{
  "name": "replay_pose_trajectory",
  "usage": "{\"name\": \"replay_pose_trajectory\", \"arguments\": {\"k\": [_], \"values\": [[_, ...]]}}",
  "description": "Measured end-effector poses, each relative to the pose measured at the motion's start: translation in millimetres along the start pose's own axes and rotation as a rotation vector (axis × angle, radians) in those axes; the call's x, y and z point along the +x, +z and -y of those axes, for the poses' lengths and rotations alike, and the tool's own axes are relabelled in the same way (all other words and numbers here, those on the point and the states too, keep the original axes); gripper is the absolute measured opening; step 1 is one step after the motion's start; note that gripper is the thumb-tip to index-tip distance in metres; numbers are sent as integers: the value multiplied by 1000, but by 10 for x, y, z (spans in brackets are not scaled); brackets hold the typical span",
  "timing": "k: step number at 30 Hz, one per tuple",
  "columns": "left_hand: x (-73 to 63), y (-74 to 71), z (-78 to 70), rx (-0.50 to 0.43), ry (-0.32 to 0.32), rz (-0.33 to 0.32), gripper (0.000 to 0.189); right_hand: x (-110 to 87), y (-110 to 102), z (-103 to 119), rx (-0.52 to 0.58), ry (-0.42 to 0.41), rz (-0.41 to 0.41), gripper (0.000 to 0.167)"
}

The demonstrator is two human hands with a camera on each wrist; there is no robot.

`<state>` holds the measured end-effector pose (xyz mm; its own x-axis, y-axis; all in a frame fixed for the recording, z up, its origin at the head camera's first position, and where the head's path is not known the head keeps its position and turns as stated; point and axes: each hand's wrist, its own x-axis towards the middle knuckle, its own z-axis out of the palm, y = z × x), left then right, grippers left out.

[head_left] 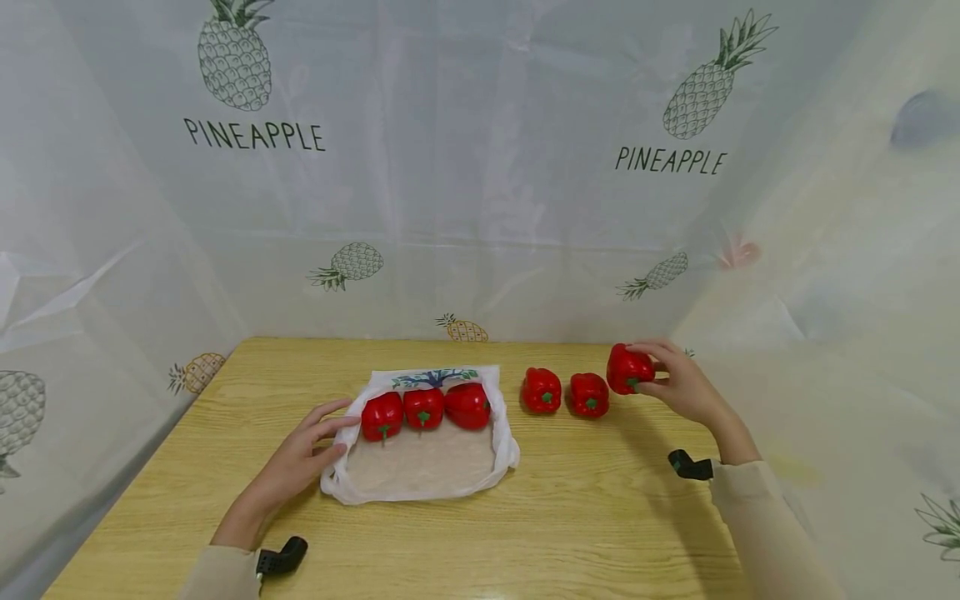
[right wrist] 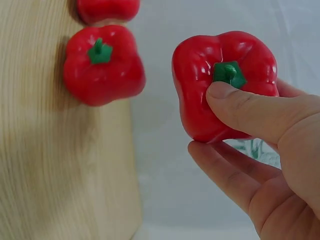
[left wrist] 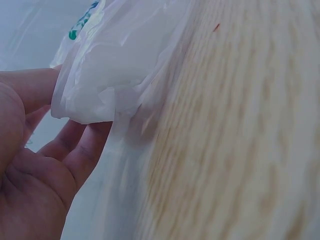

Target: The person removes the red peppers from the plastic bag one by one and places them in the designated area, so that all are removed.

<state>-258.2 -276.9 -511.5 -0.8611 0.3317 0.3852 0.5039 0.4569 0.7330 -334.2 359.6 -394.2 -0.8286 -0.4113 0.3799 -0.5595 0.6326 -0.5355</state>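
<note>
A white plastic bag [head_left: 431, 487] lies on the table with its mouth spread wide. Three red bell peppers [head_left: 423, 408] with green stems sit in a row along its far side. My left hand [head_left: 303, 454] holds the bag's left rim between thumb and fingers; in the left wrist view the plastic [left wrist: 125, 55] hides the fingertips. At the far right, my right hand [head_left: 686, 387] grips another red bell pepper [right wrist: 225, 60], thumb beside its green stem and fingers round the side. To its left, two more bell peppers [head_left: 542, 391] [head_left: 588, 395] stand apart on the table.
The wooden table [head_left: 585, 517] ends at a back edge just behind the peppers. A pale curtain [head_left: 480, 167] printed with pineapples hangs behind and along both sides. Black wrist devices [head_left: 282, 557] [head_left: 690, 466] sit at both sleeves.
</note>
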Motion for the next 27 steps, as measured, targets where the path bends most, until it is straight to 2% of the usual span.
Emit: {"name": "replay_pose_trajectory", "arguments": {"k": [11, 19, 27], "values": [[-8, -1, -5, 8, -5, -4, 38, -31, 9, -330, -67, -14, 18, 69], [-4, -7, -2, 3, -16, 4, 39, -78, 21, -471, 22, 30, 72, 66], [1, 3, 27, -41, -46, 18, 38, -95, 85, -570, 37, 1, 86, 65]]}}
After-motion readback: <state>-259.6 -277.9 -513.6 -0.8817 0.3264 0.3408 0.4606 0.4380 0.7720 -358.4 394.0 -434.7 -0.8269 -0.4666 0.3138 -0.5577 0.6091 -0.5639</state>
